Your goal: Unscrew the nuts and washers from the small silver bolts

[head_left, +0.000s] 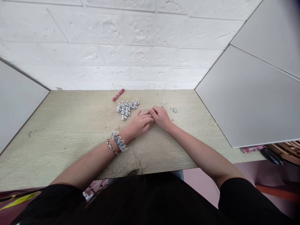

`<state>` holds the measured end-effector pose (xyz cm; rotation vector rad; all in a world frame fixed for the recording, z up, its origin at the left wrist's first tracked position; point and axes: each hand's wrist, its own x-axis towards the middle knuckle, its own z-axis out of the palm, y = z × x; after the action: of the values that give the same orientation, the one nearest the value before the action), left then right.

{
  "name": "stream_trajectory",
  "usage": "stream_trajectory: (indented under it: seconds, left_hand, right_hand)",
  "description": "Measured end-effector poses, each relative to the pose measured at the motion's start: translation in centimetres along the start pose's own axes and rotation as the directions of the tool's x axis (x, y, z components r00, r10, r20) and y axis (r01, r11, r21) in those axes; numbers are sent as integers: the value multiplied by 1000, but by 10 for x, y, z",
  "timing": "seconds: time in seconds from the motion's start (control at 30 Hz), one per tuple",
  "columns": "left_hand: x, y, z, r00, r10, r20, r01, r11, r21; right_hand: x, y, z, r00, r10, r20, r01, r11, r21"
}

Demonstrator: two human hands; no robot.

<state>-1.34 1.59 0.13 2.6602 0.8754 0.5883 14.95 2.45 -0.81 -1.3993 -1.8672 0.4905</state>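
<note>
1. Left hand (140, 122) and right hand (161, 116) meet at the fingertips; a small metal part (149, 113) barely shows between; whose fingers grasp it cannot be told.
2. Bolt cluster (123, 107), beyond the left hand on the tabletop (77, 125): seemingly the finished share.
3. Single bolt (163, 105) and separate pieces (175, 109), right: apparently remaining.

Silver bolts (127, 109) — most clustered, shanks upward.

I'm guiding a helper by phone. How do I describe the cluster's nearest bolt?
On the pale table, look for the cluster of silvery bolts beside the left hand. The bolt you want is at the cluster's near edge. It sits alone in front, closer to the person's body than the others.
</note>
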Motion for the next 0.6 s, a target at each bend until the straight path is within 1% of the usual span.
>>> stream_trajectory:
  seconds: [0.1,0.17,0.2,0.23,0.27,0.33,0.4,0.43,0.5,0.6]
  left_hand:
    - [0,-1,1,983,-4,-183,-13,996,-89]
    - [1,-1,1,957,-64,-282,25,990,-138]
    - [2,-1,2,943,-116,-311,62,982,-180]
    - [3,-2,2,933,-178,-311,106,966,-237]
    - [4,-2,2,928,-240,-284,151,941,-303]
    - [6,-4,1,930,-324,-174,228,879,-420]
    - [7,-5,0,937,-339,-80,261,837,-482]
    - [8,-5,0,942,-331,-57,261,827,-498]
    - [8,-6,0,948,-316,-36,252,815,-522]
    - [7,-7,2,947,-319,-42,248,807,-536]
  right_hand:
    - [-2,-3,0,998,14,-65,-6,992,123]
    - [-4,-6,0,997,29,-77,-15,983,181]
    - [-5,-7,0,996,33,-79,-17,979,201]
    - [-6,-9,0,996,37,-81,-19,975,220]
    - [-7,-10,1,996,44,-83,-23,970,241]
    - [-9,-11,2,994,70,-80,-44,954,297]
    - [-10,-11,4,993,99,-62,-71,933,354]
    - [-10,-11,5,993,108,-50,-82,923,376]
    - [-10,-9,7,993,115,-28,-94,909,406]
    - [-9,-6,8,994,112,1,-102,905,413]
